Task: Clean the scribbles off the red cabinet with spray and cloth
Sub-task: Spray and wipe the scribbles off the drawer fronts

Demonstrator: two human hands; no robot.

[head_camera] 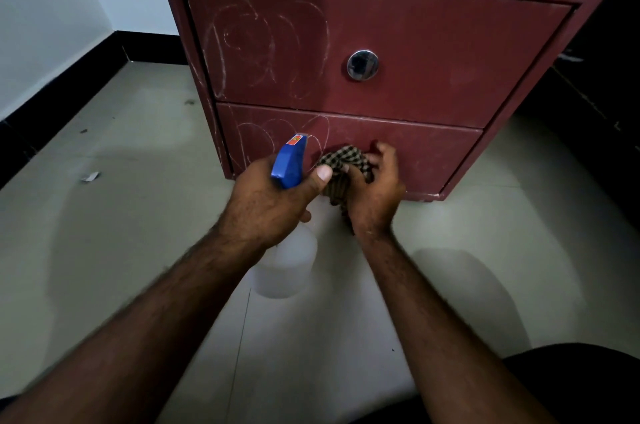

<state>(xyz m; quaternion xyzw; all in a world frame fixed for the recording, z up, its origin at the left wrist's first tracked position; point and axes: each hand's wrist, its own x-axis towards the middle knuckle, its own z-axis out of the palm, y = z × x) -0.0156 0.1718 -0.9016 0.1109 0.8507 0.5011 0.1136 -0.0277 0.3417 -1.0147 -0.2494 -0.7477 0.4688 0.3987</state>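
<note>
Both arms were bare and reached forward from the bottom of the view, drawing together toward the middle; the left forearm (156, 302) ran up from the lower left corner, the right forearm (433, 312) from the lower right; the left hand (273, 198) was curled round the neck of the spray bottle (289, 163), its back toward the camera, the thumb laid up against the blue head with its nail showing; the right hand (377, 195) sat just beside it, back and wrist turned upward, fingers curled and bunching the checked cloth (341, 163); the left thumb lay close against that bunch.
</note>
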